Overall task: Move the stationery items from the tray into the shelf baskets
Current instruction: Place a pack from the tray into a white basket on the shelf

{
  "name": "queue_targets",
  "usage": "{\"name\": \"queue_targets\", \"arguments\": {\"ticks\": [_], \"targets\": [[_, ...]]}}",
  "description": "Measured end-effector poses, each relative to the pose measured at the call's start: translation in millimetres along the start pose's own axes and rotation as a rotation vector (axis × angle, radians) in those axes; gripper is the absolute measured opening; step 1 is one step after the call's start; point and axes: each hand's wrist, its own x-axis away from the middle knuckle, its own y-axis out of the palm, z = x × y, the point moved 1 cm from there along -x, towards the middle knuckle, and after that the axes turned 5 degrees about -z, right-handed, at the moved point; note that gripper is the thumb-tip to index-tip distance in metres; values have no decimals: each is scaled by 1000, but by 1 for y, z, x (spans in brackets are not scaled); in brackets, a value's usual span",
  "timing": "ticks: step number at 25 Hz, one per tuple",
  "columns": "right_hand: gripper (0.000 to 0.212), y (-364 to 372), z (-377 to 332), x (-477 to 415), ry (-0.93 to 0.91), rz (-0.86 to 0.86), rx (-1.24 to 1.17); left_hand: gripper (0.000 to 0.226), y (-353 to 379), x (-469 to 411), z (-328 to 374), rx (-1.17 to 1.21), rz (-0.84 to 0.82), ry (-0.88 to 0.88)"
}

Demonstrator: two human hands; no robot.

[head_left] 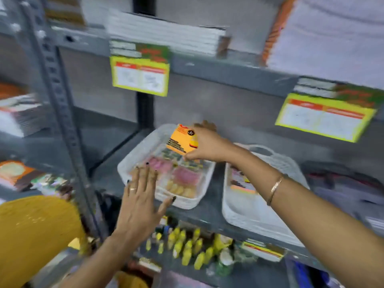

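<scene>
The orange packet [182, 141], pinched in the right hand [207, 145], hangs over the left basket [187, 202] of pink and yellow packs. The left hand [139, 196], flat with fingers spread and holding nothing, is at the basket's near rim. The right basket [249, 217] beside it holds one packet [241, 181].

Left hand [139, 197] flat, fingers [146, 173] spread; right hand [206, 145] forward, fingers pinching

The right hand [205, 145] holds an orange packet [181, 140] by its edge, just above a white basket [187, 203] on a grey shelf [108, 173]. Pink and yellow packs lie in this basket. The left hand [139, 196] is flat, with its fingers spread over the basket's near corner. A second white basket [249, 217] sits just beside it on the right. The picture is blurry.
</scene>
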Motion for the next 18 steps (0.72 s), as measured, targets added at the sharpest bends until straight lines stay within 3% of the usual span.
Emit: {"name": "queue_targets", "arguments": {"ticks": [3,8,14,18], "targets": [[78,-4,81,44,158,-28,67,86,34,-12,84,2,-93,148],[86,25,167,116,341,-205,-2,97,76,-18,171,25,-215,221],[96,65,196,143,407,-296,-53,114,88,-20,192,-109,-349,250],[88,78,195,146,422,-319,-33,114,89,-19,193,-135,-362,242]]}}
